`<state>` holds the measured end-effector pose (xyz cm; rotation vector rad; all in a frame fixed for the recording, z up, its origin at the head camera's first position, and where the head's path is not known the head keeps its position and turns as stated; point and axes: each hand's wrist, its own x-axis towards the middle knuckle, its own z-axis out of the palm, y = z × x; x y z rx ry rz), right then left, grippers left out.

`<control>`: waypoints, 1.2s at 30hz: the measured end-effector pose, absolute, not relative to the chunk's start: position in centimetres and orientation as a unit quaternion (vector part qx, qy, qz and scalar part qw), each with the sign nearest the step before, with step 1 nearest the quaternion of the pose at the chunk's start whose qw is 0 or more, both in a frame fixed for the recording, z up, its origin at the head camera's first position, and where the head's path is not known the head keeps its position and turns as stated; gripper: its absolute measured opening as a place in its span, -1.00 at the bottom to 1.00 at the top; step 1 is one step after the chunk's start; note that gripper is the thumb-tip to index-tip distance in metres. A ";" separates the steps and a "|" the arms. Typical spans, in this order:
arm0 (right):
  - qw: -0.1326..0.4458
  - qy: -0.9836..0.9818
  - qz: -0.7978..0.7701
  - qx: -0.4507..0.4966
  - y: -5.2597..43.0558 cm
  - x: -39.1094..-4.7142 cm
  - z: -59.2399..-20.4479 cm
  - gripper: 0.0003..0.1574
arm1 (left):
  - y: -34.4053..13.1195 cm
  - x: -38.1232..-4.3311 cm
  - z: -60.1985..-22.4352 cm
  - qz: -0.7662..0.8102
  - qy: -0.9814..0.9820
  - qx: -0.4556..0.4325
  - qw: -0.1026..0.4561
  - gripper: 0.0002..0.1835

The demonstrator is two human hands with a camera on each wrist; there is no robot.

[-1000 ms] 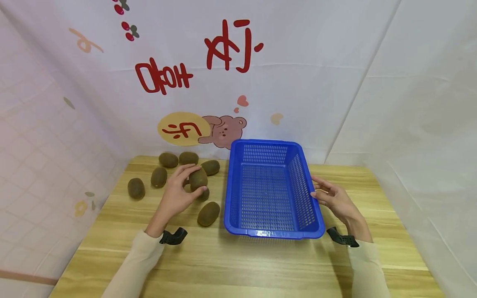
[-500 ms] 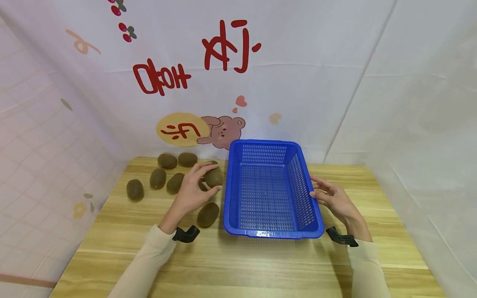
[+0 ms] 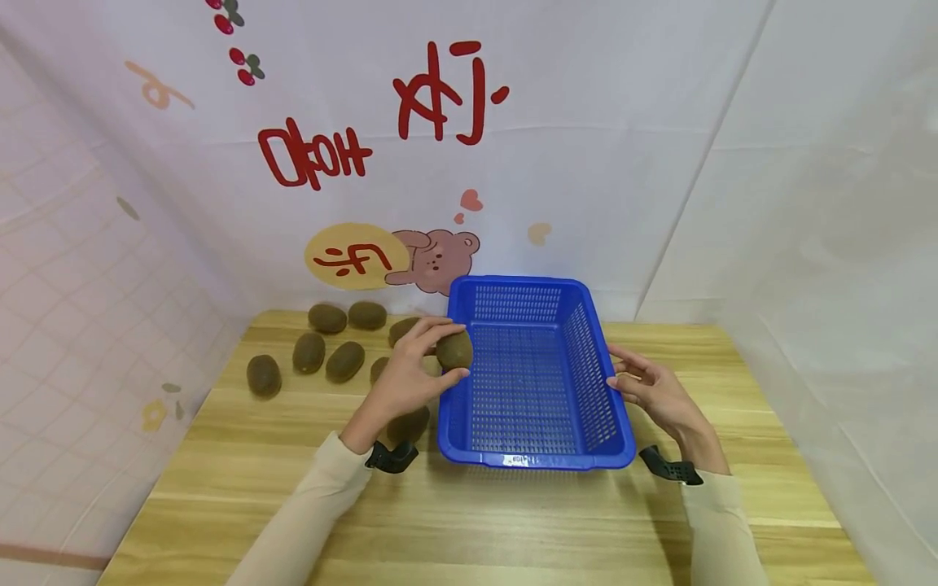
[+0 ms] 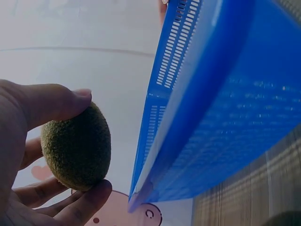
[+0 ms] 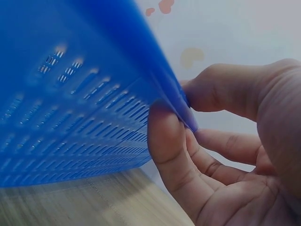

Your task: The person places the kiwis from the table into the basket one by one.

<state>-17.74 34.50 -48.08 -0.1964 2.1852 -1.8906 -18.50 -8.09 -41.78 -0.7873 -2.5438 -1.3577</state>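
1. Left sleeve (image 3: 308,505): long, cream fabric; creased near the cuff; ends at the wrist.
2. Right sleeve (image 3: 721,521): matching cream, same length.
3. Left wrist bracket (image 3: 392,460): black, curved, located beside the cuff.
4. Right wrist bracket (image 3: 667,468): black, curved, pierced by small holes.
5. Left hand (image 3: 406,374) and right hand (image 3: 655,393): bare.

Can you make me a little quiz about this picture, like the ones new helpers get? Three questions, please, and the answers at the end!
1. Pick one: what colour is the basket?
A) red
B) blue
C) yellow

2. True or false: the right grip lies flat on the table.

3. Fill in the blank: the left grip is holding one ____ between its thumb and fingers.

Key:
1. B, blue.
2. False: it pinches the basket's rim.
3. kiwi.
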 end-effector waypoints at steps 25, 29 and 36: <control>0.125 0.753 -0.643 -0.067 34.1 -17.4 -47.7 -0.12 | -9.0 -18.4 -42.5 -0.423 -0.883 -0.203 0.024 -0.27; 0.124 0.748 -0.648 -0.069 34.2 -17.4 -47.8 -0.13 | -9.9 -18.1 -42.8 -0.429 -0.883 -0.188 0.019 -0.20; 0.128 0.747 -0.649 -0.061 34.1 -17.4 -47.7 -0.11 | -11.4 -17.8 -44.0 -0.422 -0.887 -0.184 0.021 -0.12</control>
